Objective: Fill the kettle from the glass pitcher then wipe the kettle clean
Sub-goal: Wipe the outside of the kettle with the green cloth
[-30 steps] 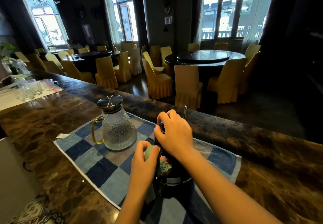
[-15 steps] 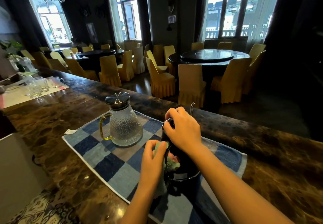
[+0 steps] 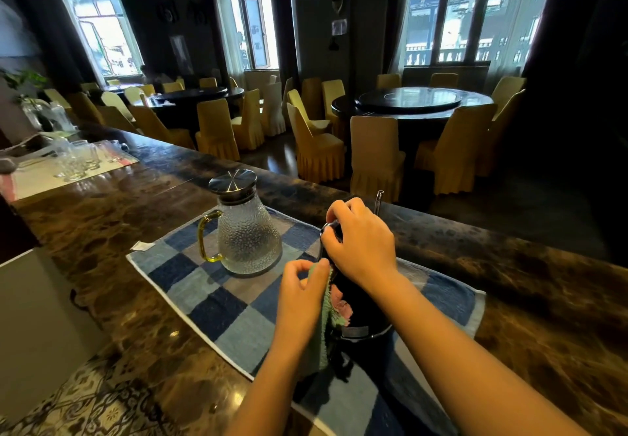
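A dark kettle [image 3: 365, 316] stands on a blue checked towel [image 3: 217, 303] on the marble counter, mostly hidden behind my hands. My right hand [image 3: 362, 243] grips the top of the kettle with curled fingers. My left hand [image 3: 300, 294] holds a green and pink cloth [image 3: 331, 309] pressed against the kettle's left side. A textured glass pitcher [image 3: 246, 231] with a metal lid and a yellow handle stands upright on the towel, just left of the kettle and apart from both hands.
The brown marble counter [image 3: 102, 231] runs from left to right. Several drinking glasses [image 3: 80, 160] sit on a mat at its far left. A small white scrap [image 3: 141, 246] lies by the towel's left corner. Beyond the counter are round tables and yellow-covered chairs [image 3: 375, 156].
My left hand has shifted the cloth slightly along the kettle's side. The right hand keeps its grip on the kettle top. The view has drifted a little.
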